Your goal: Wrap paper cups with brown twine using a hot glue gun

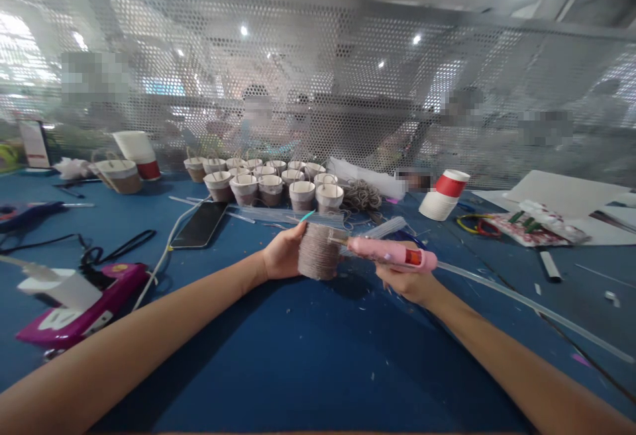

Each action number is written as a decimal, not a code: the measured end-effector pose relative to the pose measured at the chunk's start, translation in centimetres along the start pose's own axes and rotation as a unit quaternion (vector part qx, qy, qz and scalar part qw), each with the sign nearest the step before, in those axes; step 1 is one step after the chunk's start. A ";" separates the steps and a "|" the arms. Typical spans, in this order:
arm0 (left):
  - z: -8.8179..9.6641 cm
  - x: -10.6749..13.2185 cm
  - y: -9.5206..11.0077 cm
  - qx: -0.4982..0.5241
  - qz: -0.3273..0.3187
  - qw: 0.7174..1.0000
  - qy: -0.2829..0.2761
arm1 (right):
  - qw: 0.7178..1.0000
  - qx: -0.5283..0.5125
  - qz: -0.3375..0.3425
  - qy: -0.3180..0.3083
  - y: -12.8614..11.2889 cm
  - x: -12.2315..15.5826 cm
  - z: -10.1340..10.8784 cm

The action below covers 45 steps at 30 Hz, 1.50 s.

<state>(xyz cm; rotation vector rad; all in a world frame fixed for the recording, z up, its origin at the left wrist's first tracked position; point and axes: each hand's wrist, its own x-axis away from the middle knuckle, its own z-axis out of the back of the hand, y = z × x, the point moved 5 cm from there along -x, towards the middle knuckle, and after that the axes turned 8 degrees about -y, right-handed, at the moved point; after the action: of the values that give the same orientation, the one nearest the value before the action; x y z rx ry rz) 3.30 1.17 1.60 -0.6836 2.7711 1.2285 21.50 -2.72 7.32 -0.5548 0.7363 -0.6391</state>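
My left hand (284, 253) is closed around the side of a cup wrapped in grey-brown twine (318, 257), held over the blue table. A thin turquoise tip (307, 216) sticks up by the thumb; I cannot make out what it belongs to. In my right hand (405, 281) is a pink hot glue gun (382, 250), its nozzle pointing left at the upper wall of the wrapped cup. A long clear glue stick (527, 299) trails from the back of the gun. Part of the right fingers is hidden beneath the gun.
Several small twine-handled buckets (271, 190) stand in rows ahead, beside a heap of loose twine (365, 196). A phone (201, 224) and a magenta power strip (84, 312) lie left. Stacked paper cups (444, 196) and paper sheets (556, 193) are at right. Perforated metal panel (318, 77) behind.
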 end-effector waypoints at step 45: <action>-2.3 -0.7 -1.6 0.082 0.011 0.996 -0.011 | 0.994 0.084 0.062 -0.035 -1.1 0.0 -0.4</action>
<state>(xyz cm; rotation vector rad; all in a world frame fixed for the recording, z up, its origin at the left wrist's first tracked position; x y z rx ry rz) 4.94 -1.19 2.21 -0.6232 2.8272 0.9895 20.86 -3.55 7.79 -0.3717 0.6383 -0.5565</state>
